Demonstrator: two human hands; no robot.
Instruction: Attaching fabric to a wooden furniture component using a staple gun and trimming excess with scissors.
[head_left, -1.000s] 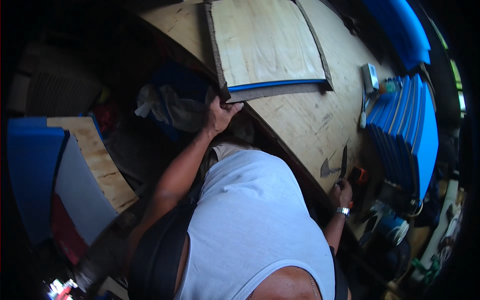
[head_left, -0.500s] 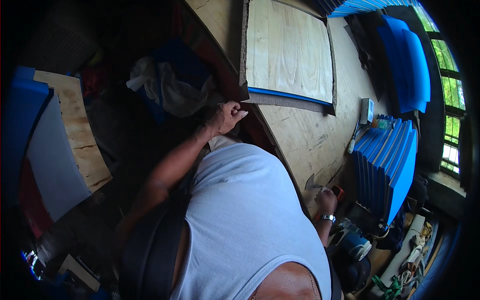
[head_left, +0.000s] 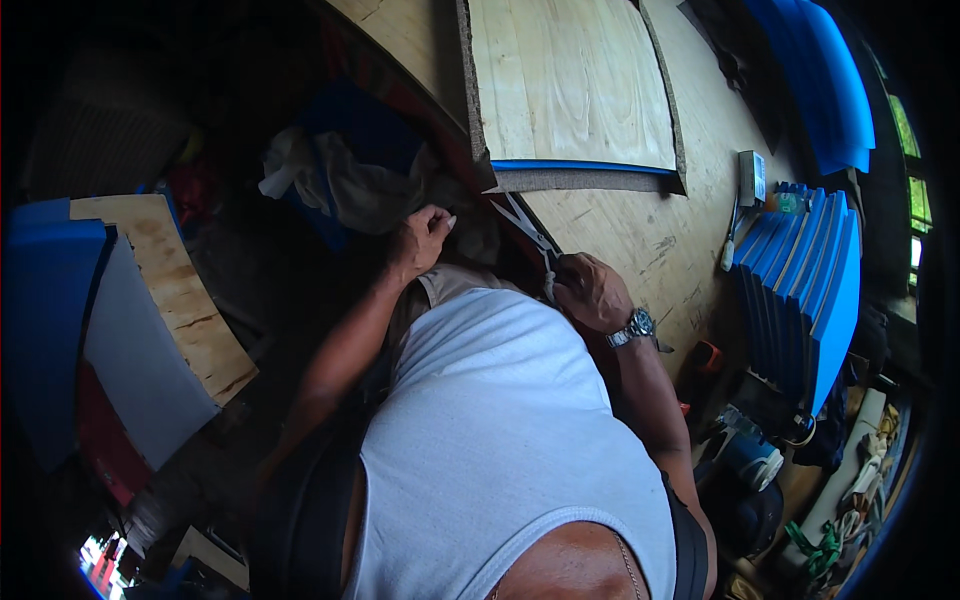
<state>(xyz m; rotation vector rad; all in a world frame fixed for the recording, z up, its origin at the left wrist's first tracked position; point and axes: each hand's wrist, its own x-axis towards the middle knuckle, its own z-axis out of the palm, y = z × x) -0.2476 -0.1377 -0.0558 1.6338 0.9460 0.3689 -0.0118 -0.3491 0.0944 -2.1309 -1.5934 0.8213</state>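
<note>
A pair of scissors (head_left: 530,231) is in my right hand (head_left: 595,292), its blades apart and pointing up and left beside the table edge. My left hand (head_left: 422,242) is closed in front of my body, thumb against curled fingers; whatever it may hold is hidden. Above both hands, a wooden board (head_left: 570,85) lies on the table with a blue layer along its near edge. Under it, brown textured fabric (head_left: 580,181) shows as a strip past the near edge and along the sides.
Blue-covered panels (head_left: 800,290) stand in a row at the right, near a small white device (head_left: 751,178) and a blue jug (head_left: 752,458). Bent blue sheets (head_left: 815,80) lean by the window. Plywood (head_left: 185,290) stands at the left, near a crumpled pale plastic bag (head_left: 350,190).
My right hand has moved from the right side of the table to its near edge and now holds scissors. The left hand has shifted slightly left. The whole view has shifted a little.
</note>
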